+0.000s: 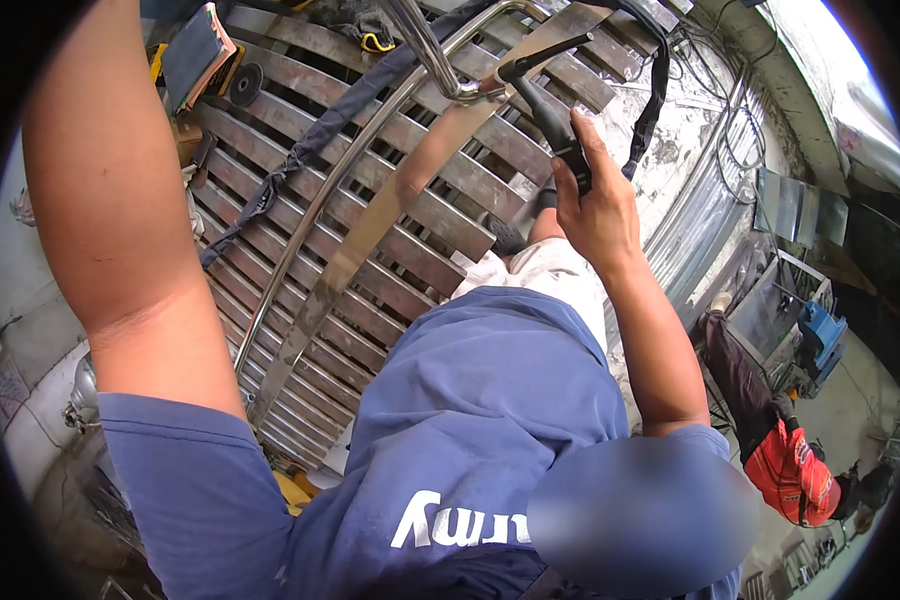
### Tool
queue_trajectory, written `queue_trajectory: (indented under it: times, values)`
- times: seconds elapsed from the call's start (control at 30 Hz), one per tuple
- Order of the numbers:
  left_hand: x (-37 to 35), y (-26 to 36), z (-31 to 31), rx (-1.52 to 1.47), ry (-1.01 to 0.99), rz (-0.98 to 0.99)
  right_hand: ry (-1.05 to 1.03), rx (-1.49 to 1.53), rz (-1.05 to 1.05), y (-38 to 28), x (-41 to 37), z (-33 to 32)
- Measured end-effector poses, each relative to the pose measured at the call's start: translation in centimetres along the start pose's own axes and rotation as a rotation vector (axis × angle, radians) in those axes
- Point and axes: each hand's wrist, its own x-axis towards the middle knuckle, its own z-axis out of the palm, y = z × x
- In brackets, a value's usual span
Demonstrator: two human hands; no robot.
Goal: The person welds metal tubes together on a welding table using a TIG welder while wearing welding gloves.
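My right hand point(605, 205) is wrapped round the handle of a TIG welding torch point(542, 108), thumb and index finger along its black grip. The torch head lies close to a joint where shiny bent metal tubes point(425, 48) meet, its long back cap pointing away to the right. A black sleeved cable point(655, 90) loops near the torch. My left arm reaches up past the top left edge, so that hand is out of view. A long curved tube point(315, 215) and a flat metal strip point(355, 240) lie across the slatted metal bench point(440, 215).
A grinding disc point(245, 85) and a dark book-like stack point(198, 60) sit at the bench's upper left. Dark cloth point(320, 135) runs across the slats. Loose cables point(740, 120) hang at the right. Another person in a red top point(785, 475) is near a blue machine point(820, 335).
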Motion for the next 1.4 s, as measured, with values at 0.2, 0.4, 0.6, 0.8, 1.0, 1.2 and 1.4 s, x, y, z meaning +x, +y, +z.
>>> queue_trajectory:
  times: [0.2, 0.4, 0.6, 0.8, 1.0, 1.2, 1.4]
  values:
    - [0.6, -0.3, -1.0, 0.073, -0.015, 0.003, -0.014, 0.001, 0.001, -0.1, 0.3, 0.0]
    - [1.5, -0.2, -1.9, 0.145, -0.034, 0.014, -0.018, -0.006, -0.004, -0.1, 0.4, 0.0]
    - [2.2, -0.5, -2.7, 0.212, -0.050, 0.018, -0.017, -0.028, -0.024, -0.1, 0.4, 0.1]
    - [2.7, -0.8, -3.6, 0.281, -0.068, 0.019, -0.013, -0.043, -0.036, 0.0, 0.3, 0.2]
    - [3.2, -1.1, -4.5, 0.350, -0.084, 0.021, -0.021, -0.062, -0.042, 0.0, 0.2, 0.4]
    - [3.7, -1.3, -5.1, 0.414, -0.102, 0.025, -0.007, -0.064, -0.052, 0.1, 0.2, 0.4]
    - [4.1, -1.5, -5.7, 0.480, -0.121, 0.028, -0.002, -0.036, -0.049, 0.1, 0.2, 0.3]
